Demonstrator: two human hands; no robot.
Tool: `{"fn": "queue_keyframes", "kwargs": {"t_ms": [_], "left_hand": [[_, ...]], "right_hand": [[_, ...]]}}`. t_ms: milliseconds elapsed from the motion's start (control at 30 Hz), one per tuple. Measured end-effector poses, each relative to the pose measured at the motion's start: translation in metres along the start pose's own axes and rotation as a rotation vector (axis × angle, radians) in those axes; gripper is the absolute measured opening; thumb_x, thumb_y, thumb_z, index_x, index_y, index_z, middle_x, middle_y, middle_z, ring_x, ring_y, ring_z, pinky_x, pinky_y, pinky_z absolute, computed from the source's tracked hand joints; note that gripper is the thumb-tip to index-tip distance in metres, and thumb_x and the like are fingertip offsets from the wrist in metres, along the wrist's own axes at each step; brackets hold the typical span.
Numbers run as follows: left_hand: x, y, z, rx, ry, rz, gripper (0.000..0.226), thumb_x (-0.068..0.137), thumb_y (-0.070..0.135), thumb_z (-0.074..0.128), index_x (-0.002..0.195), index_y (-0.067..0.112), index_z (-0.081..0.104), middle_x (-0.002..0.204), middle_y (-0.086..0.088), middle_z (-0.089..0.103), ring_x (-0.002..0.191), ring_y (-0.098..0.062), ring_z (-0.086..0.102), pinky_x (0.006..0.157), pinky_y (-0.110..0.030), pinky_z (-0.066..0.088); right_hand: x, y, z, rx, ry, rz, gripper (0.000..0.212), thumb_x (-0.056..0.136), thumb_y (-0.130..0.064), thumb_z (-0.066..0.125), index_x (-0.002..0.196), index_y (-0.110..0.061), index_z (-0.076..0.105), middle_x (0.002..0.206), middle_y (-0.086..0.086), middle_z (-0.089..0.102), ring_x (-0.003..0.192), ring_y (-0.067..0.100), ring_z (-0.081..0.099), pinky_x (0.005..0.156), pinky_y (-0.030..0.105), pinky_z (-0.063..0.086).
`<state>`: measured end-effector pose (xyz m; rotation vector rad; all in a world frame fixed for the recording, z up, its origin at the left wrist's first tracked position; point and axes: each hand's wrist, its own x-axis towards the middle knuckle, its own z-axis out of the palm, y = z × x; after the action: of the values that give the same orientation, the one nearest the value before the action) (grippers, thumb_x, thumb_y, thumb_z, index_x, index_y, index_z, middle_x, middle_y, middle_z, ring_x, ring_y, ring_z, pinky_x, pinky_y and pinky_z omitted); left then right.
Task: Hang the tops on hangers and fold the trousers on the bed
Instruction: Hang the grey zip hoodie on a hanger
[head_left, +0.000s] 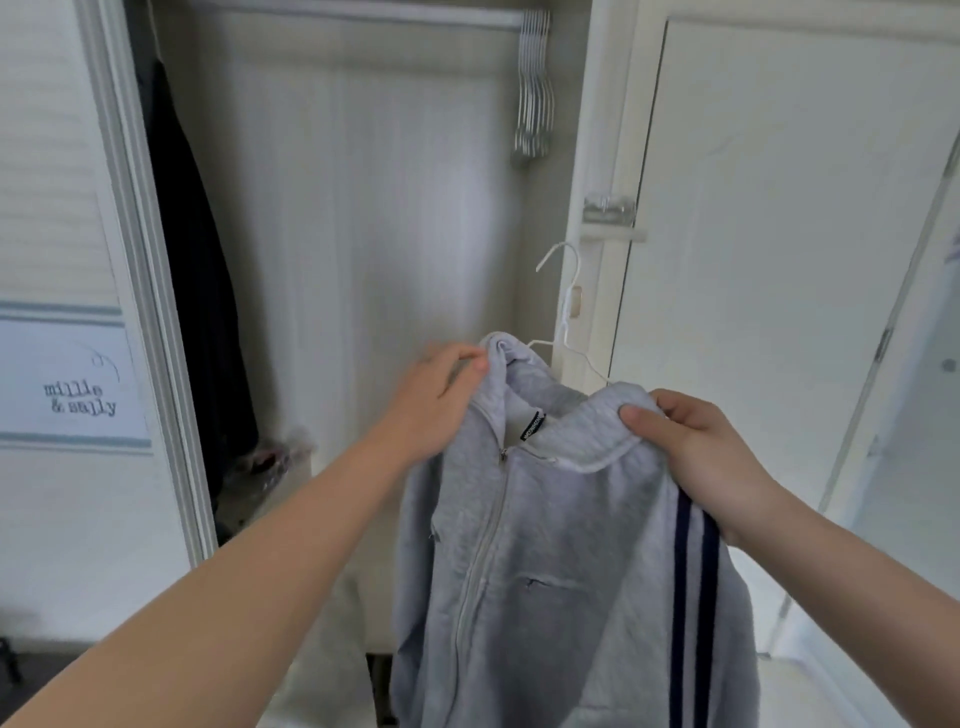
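A light grey zip-up jacket (550, 561) with two dark stripes down one sleeve hangs in front of me, before an open wardrobe. My left hand (436, 400) pinches the left side of its collar. At the right shoulder, my right hand (696, 447) grips the fabric. A white wire hanger (569, 317) sticks up behind the collar, its hook free in the air and its lower part hidden inside the jacket.
The wardrobe rail (363, 15) runs across the top, with several empty hangers (532, 88) bunched at its right end. A dark garment (197, 270) hangs at the far left. The wardrobe door (779, 234) stands open on the right.
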<state>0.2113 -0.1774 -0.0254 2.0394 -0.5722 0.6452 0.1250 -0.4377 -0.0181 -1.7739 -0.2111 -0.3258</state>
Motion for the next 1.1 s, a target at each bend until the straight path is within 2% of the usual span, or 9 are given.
{"fn": "queue_keyframes", "kwargs": {"t_ms": [133, 300, 367, 467, 600, 767, 833, 933, 1100], "left_hand": [[0.008, 0.017, -0.029, -0.006, 0.011, 0.052, 0.023, 0.105, 0.028, 0.049, 0.118, 0.018, 0.065, 0.117, 0.005, 0.064, 0.110, -0.007, 0.057, 0.089, -0.008, 0.038], [0.023, 0.045, -0.062, -0.057, 0.108, 0.114, 0.009, 0.102, 0.027, 0.056, 0.105, 0.024, 0.064, 0.110, 0.007, 0.064, 0.106, -0.008, 0.057, 0.087, -0.017, 0.042], [0.032, 0.056, -0.073, -0.062, 0.128, 0.128, 0.007, 0.099, 0.029, 0.060, 0.102, 0.023, 0.062, 0.105, 0.007, 0.064, 0.100, -0.009, 0.059, 0.083, -0.018, 0.044], [0.050, 0.066, -0.081, -0.030, 0.086, 0.093, 0.024, 0.092, 0.042, 0.067, 0.108, 0.025, 0.060, 0.105, 0.010, 0.062, 0.097, -0.008, 0.060, 0.078, -0.019, 0.045], [0.078, 0.069, -0.078, 0.058, -0.033, 0.034, 0.053, 0.081, 0.059, 0.073, 0.121, 0.032, 0.050, 0.114, 0.019, 0.055, 0.102, -0.001, 0.057, 0.087, -0.026, 0.051], [0.126, 0.052, -0.071, 0.311, -0.002, -0.013, 0.077, 0.074, 0.064, 0.075, 0.130, 0.033, 0.033, 0.124, 0.013, 0.051, 0.105, -0.011, 0.059, 0.092, -0.039, 0.054], [0.147, 0.036, -0.070, 0.506, 0.057, -0.019, 0.079, 0.078, 0.058, 0.074, 0.134, 0.030, 0.026, 0.121, 0.007, 0.049, 0.100, -0.019, 0.061, 0.087, -0.041, 0.055], [0.187, 0.010, -0.074, 0.526, 0.109, -0.022, 0.055, 0.090, 0.029, 0.066, 0.128, 0.025, 0.027, 0.105, 0.001, 0.053, 0.085, -0.021, 0.060, 0.077, -0.040, 0.055], [0.263, -0.028, -0.097, 0.645, 0.189, -0.035, 0.028, 0.092, 0.010, 0.053, 0.102, 0.021, 0.029, 0.091, -0.004, 0.051, 0.078, -0.027, 0.055, 0.068, -0.040, 0.049]], "right_hand": [[0.031, -0.044, 0.027, 0.004, 0.078, -0.048, 0.028, 0.097, -0.023, 0.062, 0.088, 0.004, 0.066, 0.089, 0.030, 0.068, 0.076, 0.029, 0.065, 0.073, 0.039, 0.048], [0.094, -0.103, 0.055, 0.038, 0.159, -0.109, 0.026, 0.097, -0.023, 0.061, 0.099, 0.002, 0.070, 0.094, 0.024, 0.074, 0.086, 0.040, 0.072, 0.082, 0.052, 0.058], [0.122, -0.125, 0.065, 0.046, 0.187, -0.141, 0.028, 0.095, -0.023, 0.061, 0.100, 0.004, 0.067, 0.097, 0.027, 0.072, 0.084, 0.037, 0.072, 0.078, 0.047, 0.060], [0.161, -0.156, 0.080, 0.037, 0.211, -0.199, 0.018, 0.094, -0.023, 0.062, 0.093, -0.004, 0.063, 0.085, 0.019, 0.066, 0.072, 0.026, 0.064, 0.062, 0.032, 0.048], [0.213, -0.185, 0.102, 0.053, 0.200, -0.274, 0.013, 0.089, -0.021, 0.062, 0.084, -0.011, 0.055, 0.075, 0.013, 0.050, 0.066, 0.024, 0.051, 0.058, 0.034, 0.039], [0.290, -0.206, 0.130, 0.070, 0.208, -0.316, 0.034, 0.093, -0.015, 0.057, 0.066, -0.016, 0.038, 0.061, 0.005, 0.040, 0.053, 0.020, 0.043, 0.050, 0.027, 0.032], [0.324, -0.210, 0.141, 0.076, 0.206, -0.314, 0.030, 0.095, -0.015, 0.055, 0.069, -0.014, 0.041, 0.063, 0.005, 0.045, 0.055, 0.020, 0.046, 0.049, 0.027, 0.034], [0.378, -0.214, 0.159, 0.119, 0.186, -0.311, 0.013, 0.095, -0.016, 0.056, 0.090, -0.004, 0.055, 0.078, 0.011, 0.057, 0.065, 0.024, 0.057, 0.053, 0.027, 0.042], [0.467, -0.221, 0.181, 0.154, 0.142, -0.314, 0.022, 0.093, -0.019, 0.057, 0.104, -0.001, 0.059, 0.081, 0.012, 0.060, 0.068, 0.027, 0.061, 0.053, 0.027, 0.042]]}}
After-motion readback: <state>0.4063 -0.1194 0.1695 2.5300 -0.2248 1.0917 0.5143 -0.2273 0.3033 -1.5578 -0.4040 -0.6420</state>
